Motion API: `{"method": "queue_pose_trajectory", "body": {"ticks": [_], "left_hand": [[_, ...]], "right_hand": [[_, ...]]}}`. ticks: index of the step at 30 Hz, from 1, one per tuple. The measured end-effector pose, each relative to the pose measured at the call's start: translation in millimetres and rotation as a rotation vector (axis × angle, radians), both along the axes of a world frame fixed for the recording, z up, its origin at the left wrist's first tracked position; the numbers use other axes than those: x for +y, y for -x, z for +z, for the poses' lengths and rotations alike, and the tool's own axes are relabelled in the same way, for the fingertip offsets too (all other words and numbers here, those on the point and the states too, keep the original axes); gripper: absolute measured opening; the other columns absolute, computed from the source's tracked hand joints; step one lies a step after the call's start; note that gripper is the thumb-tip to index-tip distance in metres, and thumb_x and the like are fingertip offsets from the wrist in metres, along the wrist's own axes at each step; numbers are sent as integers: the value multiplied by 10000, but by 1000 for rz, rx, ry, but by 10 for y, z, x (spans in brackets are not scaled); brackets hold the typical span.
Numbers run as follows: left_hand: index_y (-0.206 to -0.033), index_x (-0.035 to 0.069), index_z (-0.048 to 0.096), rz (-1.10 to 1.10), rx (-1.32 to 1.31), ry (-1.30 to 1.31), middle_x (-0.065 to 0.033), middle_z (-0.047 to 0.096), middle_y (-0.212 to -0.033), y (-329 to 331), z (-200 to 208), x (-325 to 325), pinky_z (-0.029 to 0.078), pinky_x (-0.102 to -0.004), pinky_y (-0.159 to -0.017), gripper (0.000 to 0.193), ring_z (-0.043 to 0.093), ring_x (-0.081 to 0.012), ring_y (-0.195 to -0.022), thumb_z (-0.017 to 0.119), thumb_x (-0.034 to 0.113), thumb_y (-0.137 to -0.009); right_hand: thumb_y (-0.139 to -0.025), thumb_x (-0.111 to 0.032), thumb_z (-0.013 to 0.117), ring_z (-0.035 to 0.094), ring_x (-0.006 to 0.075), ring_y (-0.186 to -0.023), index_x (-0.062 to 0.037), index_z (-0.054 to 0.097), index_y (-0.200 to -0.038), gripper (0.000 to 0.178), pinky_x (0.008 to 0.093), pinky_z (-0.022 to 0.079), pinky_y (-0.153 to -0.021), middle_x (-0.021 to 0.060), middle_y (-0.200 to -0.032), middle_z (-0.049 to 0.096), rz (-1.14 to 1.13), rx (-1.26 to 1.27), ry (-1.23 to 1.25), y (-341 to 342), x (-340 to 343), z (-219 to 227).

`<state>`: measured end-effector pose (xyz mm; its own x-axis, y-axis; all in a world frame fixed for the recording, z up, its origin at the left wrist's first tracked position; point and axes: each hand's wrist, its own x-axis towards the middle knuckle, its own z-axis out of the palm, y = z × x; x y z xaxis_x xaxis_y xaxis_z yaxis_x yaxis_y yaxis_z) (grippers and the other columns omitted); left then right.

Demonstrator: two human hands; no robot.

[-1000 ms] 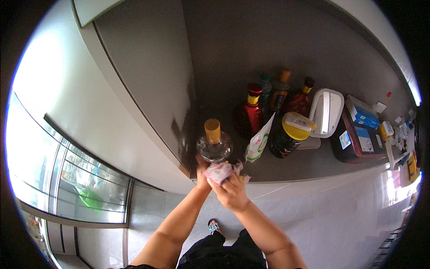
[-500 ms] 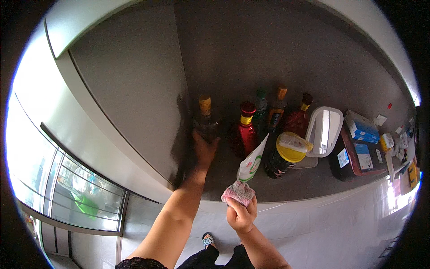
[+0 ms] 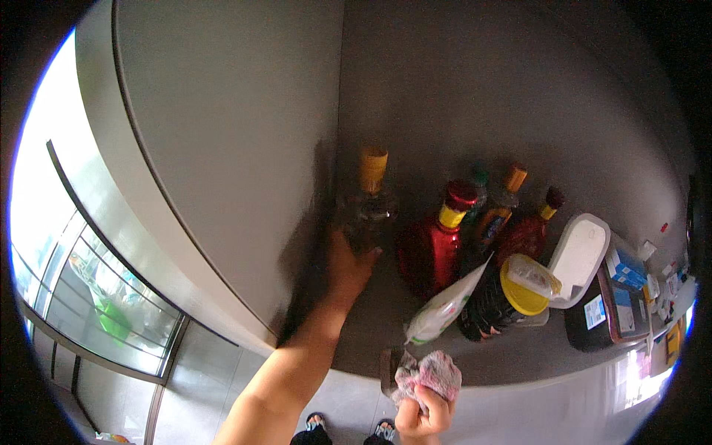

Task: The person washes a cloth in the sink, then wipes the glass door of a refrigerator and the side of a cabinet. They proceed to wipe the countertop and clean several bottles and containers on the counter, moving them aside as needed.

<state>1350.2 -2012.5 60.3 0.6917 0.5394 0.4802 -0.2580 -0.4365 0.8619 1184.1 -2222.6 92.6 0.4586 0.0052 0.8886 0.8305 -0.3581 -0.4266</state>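
Note:
In the shelf's left corner stands a glass bottle [image 3: 373,204] with a tall yellow cap. My left hand [image 3: 352,267] is wrapped around its lower part. My right hand [image 3: 426,415] is closed on a crumpled pink-and-grey cloth [image 3: 434,378] at the shelf's front edge. Just beyond the cloth, a white packet [image 3: 447,304] leans upward beside a red bottle [image 3: 434,248] with a red-and-yellow neck. To the right of the packet is a dark jar [image 3: 486,319] with a yellow lid, and a clear plastic piece lies on that lid.
Behind the red bottle stand a green-capped bottle [image 3: 478,189], an orange-capped bottle [image 3: 500,211] and another dark red bottle [image 3: 526,233]. Farther right are a white-rimmed container [image 3: 582,256], a dark case [image 3: 593,322] and blue boxes [image 3: 627,268]. A grey side panel [image 3: 222,148] rises at left.
The view has shifted closer, so the bottles look larger. My left hand stays on the yellow-capped bottle. My right hand, still gripping the cloth, sits lower and farther right in the picture.

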Motion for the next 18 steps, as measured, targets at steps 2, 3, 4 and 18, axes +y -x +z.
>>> {"method": "queue_pose_trajectory", "body": {"ticks": [2, 3, 4, 18], "left_hand": [[-1384, -7, 376, 63, 44, -70, -215, 572, -1239, -47, 16, -2, 436, -434, -999, 844, 549, -353, -1170, 840, 164, -700], [-1365, -9, 401, 98, 50, -86, -214, 581, -1225, -47, 1, -21, 437, -437, -994, 816, 556, -358, -1157, 839, 161, -698], [-1346, -11, 425, 132, 56, -102, -214, 591, -1212, -62, 6, -29, 438, -440, -990, 788, 563, -364, -1145, 837, 158, -696], [-1459, -60, 183, -269, 179, -140, -259, 360, -1433, 171, 290, -574, 304, -420, -1117, 1250, 369, -359, -1339, 925, 370, -550]], "right_hand": [[-822, -17, 561, 645, 422, -992, -11, 627, -862, 77, 597, 441, -942, 173, -965, 683, 8, -1, 4, -71, 20, 84], [-830, -33, 563, 648, 420, -992, -10, 633, -865, 82, 594, 445, -940, 173, -962, 689, 8, 4, 1, -73, 14, 72], [-839, -48, 565, 650, 418, -992, -8, 639, -868, 89, 592, 449, -937, 173, -958, 695, 6, 9, -1, -85, 9, 62], [-648, 45, 492, 661, 414, -884, 2, 614, -909, 292, 517, 496, -879, 234, -927, 681, -22, -58, -42, -212, -180, -77]]}}
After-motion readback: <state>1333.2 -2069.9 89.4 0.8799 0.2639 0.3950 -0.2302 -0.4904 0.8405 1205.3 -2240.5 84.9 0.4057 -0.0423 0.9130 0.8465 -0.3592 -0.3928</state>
